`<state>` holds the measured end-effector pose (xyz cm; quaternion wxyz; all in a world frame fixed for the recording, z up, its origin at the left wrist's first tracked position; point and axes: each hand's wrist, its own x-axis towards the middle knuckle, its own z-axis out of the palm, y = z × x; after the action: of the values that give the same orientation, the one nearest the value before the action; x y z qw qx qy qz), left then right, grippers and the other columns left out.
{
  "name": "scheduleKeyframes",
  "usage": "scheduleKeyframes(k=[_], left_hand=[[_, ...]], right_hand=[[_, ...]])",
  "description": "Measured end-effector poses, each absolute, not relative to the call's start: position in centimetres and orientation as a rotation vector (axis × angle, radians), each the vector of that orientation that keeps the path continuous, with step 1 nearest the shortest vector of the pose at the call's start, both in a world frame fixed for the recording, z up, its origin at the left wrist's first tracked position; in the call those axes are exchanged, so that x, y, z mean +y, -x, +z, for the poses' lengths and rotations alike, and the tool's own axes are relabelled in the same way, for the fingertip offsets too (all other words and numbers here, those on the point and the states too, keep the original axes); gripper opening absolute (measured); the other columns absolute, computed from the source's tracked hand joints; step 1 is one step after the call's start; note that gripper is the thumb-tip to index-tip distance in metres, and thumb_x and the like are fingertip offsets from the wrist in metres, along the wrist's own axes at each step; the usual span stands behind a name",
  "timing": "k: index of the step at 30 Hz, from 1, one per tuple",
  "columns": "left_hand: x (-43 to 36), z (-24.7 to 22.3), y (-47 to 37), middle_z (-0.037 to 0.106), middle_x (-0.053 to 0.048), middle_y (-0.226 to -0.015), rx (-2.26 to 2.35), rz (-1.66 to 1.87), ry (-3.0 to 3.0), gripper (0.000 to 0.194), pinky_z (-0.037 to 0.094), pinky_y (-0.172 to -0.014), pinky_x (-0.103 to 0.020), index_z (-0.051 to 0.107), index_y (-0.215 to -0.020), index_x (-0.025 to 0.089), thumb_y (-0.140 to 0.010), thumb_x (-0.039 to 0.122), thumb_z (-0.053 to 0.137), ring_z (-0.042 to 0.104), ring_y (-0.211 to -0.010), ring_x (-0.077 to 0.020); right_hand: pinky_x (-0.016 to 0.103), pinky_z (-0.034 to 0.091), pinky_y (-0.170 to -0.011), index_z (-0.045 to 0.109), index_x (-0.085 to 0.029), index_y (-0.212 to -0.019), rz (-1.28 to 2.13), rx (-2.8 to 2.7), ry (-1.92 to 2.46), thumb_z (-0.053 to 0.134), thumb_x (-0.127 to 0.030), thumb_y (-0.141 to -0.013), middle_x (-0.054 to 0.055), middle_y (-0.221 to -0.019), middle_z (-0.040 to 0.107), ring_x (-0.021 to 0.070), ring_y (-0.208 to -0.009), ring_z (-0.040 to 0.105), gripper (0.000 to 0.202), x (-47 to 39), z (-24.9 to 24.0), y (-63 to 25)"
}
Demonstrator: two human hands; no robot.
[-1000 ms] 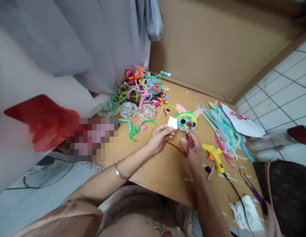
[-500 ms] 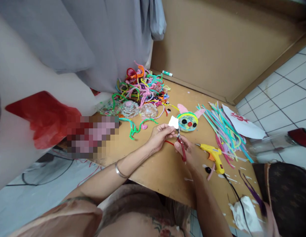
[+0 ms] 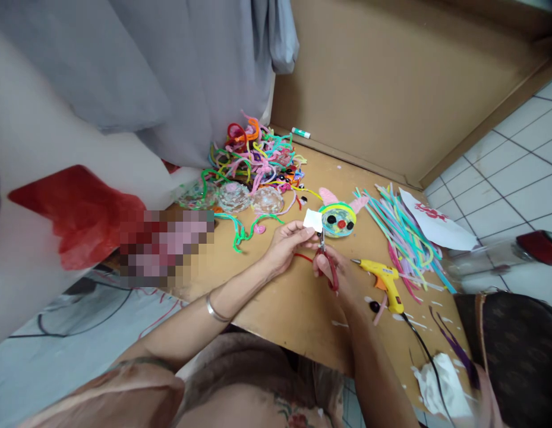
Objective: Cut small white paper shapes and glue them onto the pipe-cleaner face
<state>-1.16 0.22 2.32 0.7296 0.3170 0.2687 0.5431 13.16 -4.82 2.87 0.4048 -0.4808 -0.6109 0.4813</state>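
Note:
Between the thumb and fingers of my left hand (image 3: pixel 291 239) is a small white piece of paper (image 3: pixel 313 220). My right hand (image 3: pixel 336 267) grips red-handled scissors (image 3: pixel 331 274), their blades pointing up along the paper's right edge. Just beyond the scissors lies a round animal face (image 3: pixel 339 230) with pink ears, a yellow and green band, two black eyes and a red nose. A short red strip (image 3: pixel 303 257) rests on the table under my hands.
A yellow glue gun (image 3: pixel 385 279) with a black cord lies to the right, near a bundle of pastel pipe cleaners (image 3: pixel 407 232). Tangled colourful pipe cleaners (image 3: pixel 262 154) are heaped at the back. A glue stick (image 3: pixel 301 133), crumpled tissue (image 3: pixel 442 386) and brown bag (image 3: pixel 520 356) stand around the edges.
The scissors have shifted slightly at the paper's right edge, their handles a little lower. My left hand keeps hold of the paper in nearly the same spot.

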Motion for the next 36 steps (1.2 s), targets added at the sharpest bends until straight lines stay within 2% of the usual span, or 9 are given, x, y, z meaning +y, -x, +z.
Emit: scheduleKeyframes(k=[7,10,14,18,20,24,28,32,36], left_hand=[[0.4,2.1,1.1,0.070,-0.003,-0.069,0.580,1.208,-0.706,0.032,0.050,-0.065,-0.023,0.063,-0.070,0.012,-0.058,0.035,0.082,0.065,-0.060,-0.0109],[0.4,2.1,1.0,0.070,-0.003,-0.069,0.580,1.204,-0.708,0.031,0.050,-0.067,-0.024,0.064,-0.069,0.012,-0.057,0.034,0.082,0.064,-0.063,-0.0111],[0.2,2.3,1.1,0.068,-0.003,-0.066,0.600,1.155,-0.734,0.029,0.046,-0.058,-0.020,0.062,-0.067,0.012,-0.059,0.033,0.079,0.060,-0.058,-0.0086],[0.3,2.3,1.3,0.056,0.004,-0.050,0.581,1.161,-0.755,0.025,0.031,-0.042,-0.017,0.054,-0.063,0.015,-0.066,0.033,0.071,0.046,-0.043,-0.0048],[0.4,2.2,1.3,0.053,0.005,-0.050,0.584,1.212,-0.721,0.023,0.028,-0.042,-0.017,0.053,-0.064,0.016,-0.066,0.032,0.070,0.043,-0.042,-0.0044],[0.6,2.0,1.2,0.064,0.002,-0.070,0.611,1.275,-0.694,0.023,0.044,-0.062,-0.020,0.062,-0.071,0.015,-0.061,0.029,0.076,0.057,-0.065,-0.0079],[0.2,1.9,1.1,0.069,-0.002,-0.073,0.592,1.253,-0.828,0.021,0.047,-0.077,-0.027,0.067,-0.072,0.016,-0.063,0.032,0.077,0.062,-0.074,-0.0134],[-0.5,2.1,1.0,0.068,-0.002,-0.067,0.575,1.221,-0.907,0.027,0.048,-0.064,-0.028,0.067,-0.072,0.016,-0.063,0.038,0.078,0.060,-0.059,-0.0127],[-0.7,2.0,0.9,0.063,0.000,-0.056,0.530,1.170,-0.925,0.030,0.045,-0.051,-0.026,0.066,-0.074,0.015,-0.066,0.042,0.076,0.055,-0.047,-0.0111]], right_hand=[[0.024,0.033,-0.052,0.064,-0.021,-0.088,1.147,-1.555,1.237,0.062,-0.050,-0.079,-0.002,-0.068,0.054,0.0112,-0.053,0.038,0.031,-4.9,3.6,-12.9],[0.025,0.034,-0.051,0.063,-0.021,-0.084,1.141,-1.539,1.239,0.062,-0.051,-0.078,-0.003,-0.061,0.051,0.0115,-0.050,0.035,0.030,-4.9,3.8,-12.7],[0.025,0.037,-0.054,0.061,-0.020,-0.075,1.112,-1.558,1.238,0.062,-0.051,-0.078,-0.002,-0.059,0.049,0.0124,-0.053,0.039,0.031,-4.8,3.7,-12.8],[0.026,0.038,-0.057,0.063,-0.020,-0.094,1.160,-1.542,1.200,0.060,-0.054,-0.078,-0.002,-0.064,0.051,0.0133,-0.058,0.045,0.038,-4.8,3.3,-13.0],[0.026,0.038,-0.057,0.061,-0.020,-0.104,1.194,-1.522,1.188,0.059,-0.055,-0.079,-0.002,-0.068,0.052,0.0135,-0.059,0.047,0.043,-4.8,3.1,-13.2],[0.027,0.040,-0.058,0.057,-0.020,-0.111,1.278,-1.468,1.123,0.051,-0.054,-0.086,-0.002,-0.067,0.054,0.0139,-0.058,0.049,0.043,-5.0,2.9,-13.2],[0.028,0.043,-0.059,0.053,-0.019,-0.109,1.316,-1.371,1.074,0.046,-0.055,-0.087,0.001,-0.071,0.060,0.0146,-0.059,0.054,0.042,-4.9,2.6,-13.0],[0.028,0.042,-0.059,0.053,-0.020,-0.091,1.294,-1.387,1.091,0.050,-0.056,-0.085,0.000,-0.071,0.060,0.0140,-0.059,0.053,0.036,-4.7,2.5,-12.9],[0.026,0.039,-0.055,0.053,-0.021,-0.092,1.217,-1.406,1.148,0.056,-0.053,-0.082,-0.001,-0.072,0.058,0.0130,-0.059,0.051,0.034,-4.6,2.4,-12.8]])
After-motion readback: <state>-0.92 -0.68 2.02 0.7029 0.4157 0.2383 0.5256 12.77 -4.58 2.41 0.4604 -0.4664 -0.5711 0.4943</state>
